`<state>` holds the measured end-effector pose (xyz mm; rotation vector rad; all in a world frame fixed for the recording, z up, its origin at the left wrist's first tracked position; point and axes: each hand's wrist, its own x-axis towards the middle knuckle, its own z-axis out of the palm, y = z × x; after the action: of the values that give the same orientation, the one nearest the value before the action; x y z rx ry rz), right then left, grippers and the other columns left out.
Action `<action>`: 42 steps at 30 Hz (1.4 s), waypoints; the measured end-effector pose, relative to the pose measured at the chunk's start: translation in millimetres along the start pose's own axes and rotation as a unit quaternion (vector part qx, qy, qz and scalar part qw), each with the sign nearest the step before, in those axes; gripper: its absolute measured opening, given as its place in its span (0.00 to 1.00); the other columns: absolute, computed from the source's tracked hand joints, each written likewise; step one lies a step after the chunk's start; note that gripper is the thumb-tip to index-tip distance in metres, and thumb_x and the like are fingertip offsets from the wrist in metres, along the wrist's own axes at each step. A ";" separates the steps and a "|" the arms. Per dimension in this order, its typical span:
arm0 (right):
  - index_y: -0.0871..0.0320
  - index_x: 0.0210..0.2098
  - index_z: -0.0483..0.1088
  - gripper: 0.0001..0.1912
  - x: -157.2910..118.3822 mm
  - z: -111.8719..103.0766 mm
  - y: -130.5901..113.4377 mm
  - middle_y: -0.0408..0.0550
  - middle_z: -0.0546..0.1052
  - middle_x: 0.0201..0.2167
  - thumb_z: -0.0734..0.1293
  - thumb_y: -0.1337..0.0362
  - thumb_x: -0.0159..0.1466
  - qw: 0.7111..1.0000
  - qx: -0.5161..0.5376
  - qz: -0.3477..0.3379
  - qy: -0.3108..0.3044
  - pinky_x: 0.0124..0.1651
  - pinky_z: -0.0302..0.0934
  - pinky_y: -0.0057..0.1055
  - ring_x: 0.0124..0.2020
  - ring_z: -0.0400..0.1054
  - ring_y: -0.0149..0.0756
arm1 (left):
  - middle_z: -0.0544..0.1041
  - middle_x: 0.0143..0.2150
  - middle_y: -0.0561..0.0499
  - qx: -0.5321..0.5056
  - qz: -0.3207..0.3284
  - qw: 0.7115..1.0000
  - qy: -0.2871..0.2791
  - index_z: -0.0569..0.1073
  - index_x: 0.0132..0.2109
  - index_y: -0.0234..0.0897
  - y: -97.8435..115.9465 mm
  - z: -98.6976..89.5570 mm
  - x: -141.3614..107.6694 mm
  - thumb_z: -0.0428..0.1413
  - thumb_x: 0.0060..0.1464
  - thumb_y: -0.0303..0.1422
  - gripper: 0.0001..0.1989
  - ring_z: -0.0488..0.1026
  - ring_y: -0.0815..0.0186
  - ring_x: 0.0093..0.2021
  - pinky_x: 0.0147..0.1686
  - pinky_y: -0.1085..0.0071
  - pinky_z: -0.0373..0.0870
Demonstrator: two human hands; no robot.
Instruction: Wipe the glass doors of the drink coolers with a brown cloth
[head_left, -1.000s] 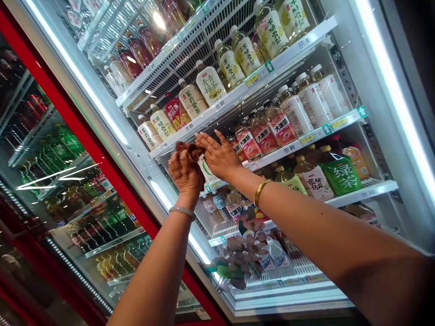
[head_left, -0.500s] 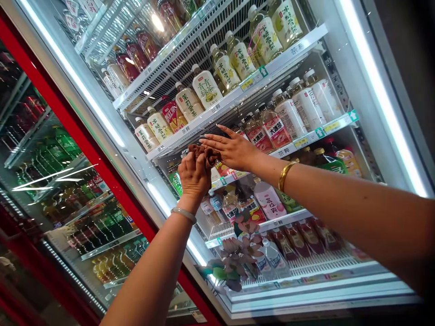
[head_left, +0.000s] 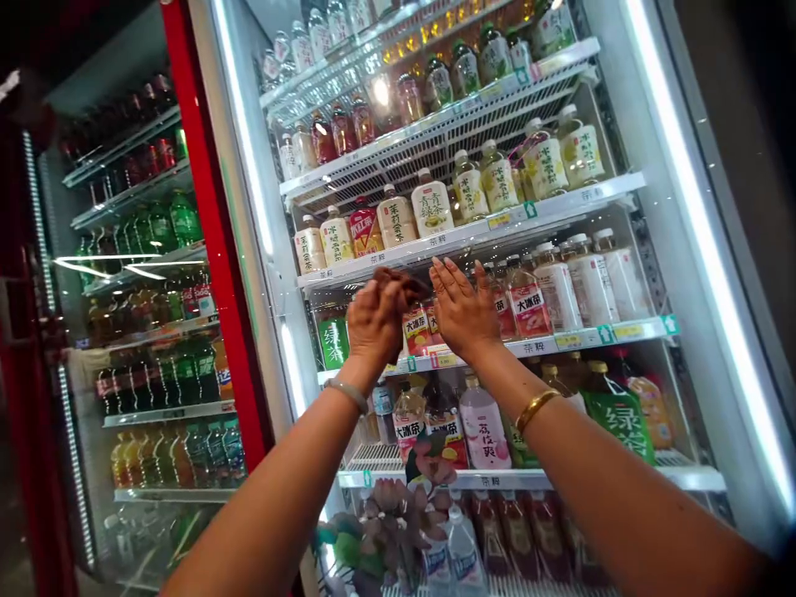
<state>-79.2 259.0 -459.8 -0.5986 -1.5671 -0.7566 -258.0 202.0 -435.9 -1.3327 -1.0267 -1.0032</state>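
Fingers curled, my left hand [head_left: 375,323] grips a crumpled brown cloth [head_left: 401,282] that sticks out above its knuckles. A grey bangle circles that wrist. My right hand [head_left: 463,311] is just right of the cloth, palm forward and fingers stretched upward, with nothing held in it; a gold bangle is on its wrist. Both hands are in front of a lit drinks cooler [head_left: 460,236], at the height of a shelf of iced tea bottles [head_left: 528,298]. Whether the right palm touches the glass cannot be made out.
Shelves of bottled drinks fill the cooler, among them a pink bottle [head_left: 485,423] below my hands. A lotus flower picture [head_left: 398,522] overlaps the lower shelves. Left of a red frame [head_left: 215,215] stands a second cooler with green bottles [head_left: 180,215].
My view has levelled and swung left, showing more of the left cooler. My right hand has moved away from the cloth and points more upward; my left hand keeps its grip.
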 end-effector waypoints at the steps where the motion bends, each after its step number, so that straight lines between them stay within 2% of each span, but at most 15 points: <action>1: 0.61 0.77 0.48 0.33 0.3 0.2 -1.0 0.50 0.51 0.78 0.55 0.66 0.73 1.000 -0.004 0.002 0.002 0.80 0.24 0.60 0.79 0.43 0.43 | 0.74 0.61 0.38 0.021 -0.057 0.998 0.029 0.75 0.61 0.45 0.6 -0.5 3.2 0.53 0.67 0.35 0.18 0.72 0.48 0.56 0.55 0.50 0.70; 3: 0.61 0.76 0.49 0.32 0.7 0.0 -2.2 0.51 0.49 0.78 0.54 0.65 0.74 1.000 -0.008 0.006 0.004 0.80 0.26 0.60 0.79 0.43 0.43 | 0.73 0.62 0.36 0.049 -0.124 0.989 0.062 0.73 0.64 0.44 14.9 2.3 -0.4 0.53 0.67 0.34 0.20 0.70 0.46 0.58 0.54 0.46 0.70; 7: 0.62 0.76 0.51 0.33 0.5 -1.5 -0.3 0.52 0.47 0.78 0.55 0.64 0.73 1.000 -0.012 0.000 -0.005 0.81 0.30 0.56 0.79 0.42 0.44 | 0.71 0.64 0.35 0.038 0.014 0.999 -0.008 0.71 0.67 0.44 42.4 7.4 -22.1 0.54 0.67 0.35 0.23 0.70 0.46 0.59 0.53 0.50 0.69; 11: 0.61 0.76 0.52 0.33 0.3 -0.5 2.3 0.53 0.50 0.78 0.55 0.65 0.72 1.000 -0.014 0.001 -0.001 0.80 0.33 0.58 0.79 0.43 0.44 | 0.75 0.59 0.41 0.015 0.141 0.988 -0.054 0.73 0.64 0.49 2.9 -4.5 0.2 0.55 0.66 0.34 0.21 0.72 0.53 0.51 0.48 0.57 0.69; 14: 0.60 0.76 0.52 0.33 0.5 1.8 1.6 0.54 0.51 0.78 0.56 0.65 0.73 1.000 -0.012 0.001 0.011 0.80 0.34 0.60 0.79 0.45 0.45 | 0.75 0.56 0.35 0.046 -0.016 0.998 0.035 0.71 0.64 0.42 -21.0 -8.9 23.2 0.49 0.67 0.30 0.21 0.71 0.50 0.50 0.46 0.54 0.69; 16: 0.60 0.76 0.52 0.32 0.4 2.5 0.1 0.54 0.52 0.77 0.55 0.65 0.73 1.000 -0.012 0.001 0.017 0.79 0.34 0.61 0.78 0.46 0.45 | 0.74 0.57 0.33 0.047 -0.070 0.994 0.072 0.70 0.64 0.38 -11.1 -3.3 20.3 0.48 0.67 0.29 0.21 0.70 0.48 0.51 0.46 0.51 0.69; 18: 0.61 0.75 0.52 0.32 0.1 1.7 -0.5 0.54 0.52 0.77 0.55 0.63 0.73 1.000 -0.015 -0.004 0.014 0.79 0.36 0.60 0.78 0.46 0.45 | 0.74 0.58 0.36 0.017 0.035 0.999 0.027 0.70 0.65 0.41 11.8 6.6 3.7 0.50 0.67 0.30 0.21 0.71 0.51 0.49 0.46 0.53 0.70; 21: 0.64 0.75 0.53 0.33 -0.3 -4.3 5.6 0.56 0.51 0.77 0.57 0.61 0.73 0.999 -0.026 -0.027 -0.003 0.79 0.39 0.58 0.78 0.47 0.48 | 0.75 0.58 0.37 0.004 0.081 0.997 0.019 0.72 0.62 0.41 37.5 18.1 -22.7 0.53 0.66 0.32 0.19 0.73 0.53 0.49 0.47 0.56 0.71; 24: 0.66 0.74 0.54 0.32 -1.4 -17.5 26.3 0.55 0.51 0.77 0.57 0.64 0.72 0.994 -0.040 -0.092 -0.035 0.79 0.43 0.53 0.78 0.48 0.45 | 0.76 0.57 0.38 -0.006 0.086 0.996 0.026 0.75 0.60 0.42 37.1 18.6 -30.6 0.54 0.66 0.32 0.17 0.74 0.52 0.52 0.51 0.56 0.70; 27: 0.60 0.75 0.53 0.31 -4.6 -34.8 54.7 0.49 0.54 0.76 0.56 0.65 0.74 0.982 -0.053 -0.173 -0.051 0.79 0.40 0.54 0.77 0.50 0.41 | 0.75 0.58 0.37 -0.004 0.061 0.997 0.043 0.75 0.59 0.41 36.6 14.6 -27.8 0.54 0.67 0.31 0.16 0.72 0.50 0.57 0.55 0.54 0.68; 30: 0.55 0.75 0.51 0.31 -9.9 -47.0 73.9 0.47 0.57 0.75 0.57 0.63 0.75 0.978 -0.057 -0.196 -0.045 0.80 0.37 0.56 0.77 0.51 0.40 | 0.76 0.58 0.37 0.022 0.022 0.998 0.048 0.75 0.59 0.41 61.7 14.2 -25.6 0.55 0.67 0.33 0.16 0.73 0.49 0.54 0.52 0.54 0.69; 33: 0.54 0.75 0.53 0.30 -15.2 -49.7 78.8 0.46 0.58 0.75 0.57 0.63 0.75 0.985 -0.053 -0.165 -0.028 0.80 0.36 0.55 0.77 0.51 0.40 | 0.75 0.60 0.36 0.027 0.018 0.999 0.006 0.72 0.63 0.40 98.5 16.9 -21.9 0.54 0.67 0.33 0.19 0.74 0.51 0.51 0.47 0.56 0.69; 35: 0.55 0.74 0.56 0.30 -17.4 -48.7 78.6 0.47 0.58 0.75 0.57 0.62 0.74 0.992 -0.056 -0.115 -0.002 0.80 0.33 0.57 0.77 0.51 0.42 | 0.74 0.61 0.35 0.021 0.056 0.998 -0.030 0.69 0.65 0.39 109.4 16.4 -13.8 0.52 0.69 0.34 0.20 0.73 0.52 0.51 0.46 0.58 0.69; 39: 0.54 0.74 0.57 0.30 -17.6 -45.8 78.2 0.49 0.60 0.75 0.57 0.62 0.74 0.998 -0.050 -0.033 0.017 0.80 0.32 0.60 0.77 0.51 0.44 | 0.74 0.62 0.40 0.010 0.175 0.981 -0.082 0.69 0.66 0.46 83.5 7.2 18.0 0.48 0.71 0.35 0.20 0.73 0.54 0.51 0.47 0.58 0.68; 42: 0.53 0.73 0.59 0.29 -16.9 -45.0 77.9 0.48 0.61 0.74 0.56 0.63 0.74 0.999 -0.043 -0.020 0.010 0.80 0.33 0.59 0.76 0.52 0.43 | 0.75 0.61 0.37 0.028 -0.012 0.999 -0.029 0.70 0.65 0.41 69.2 5.0 33.4 0.47 0.71 0.35 0.20 0.72 0.50 0.51 0.47 0.55 0.68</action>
<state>10.5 276.4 -464.0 -0.6225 -1.5371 -0.8620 -182.5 207.6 -421.7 -1.3123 -1.1083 -0.9512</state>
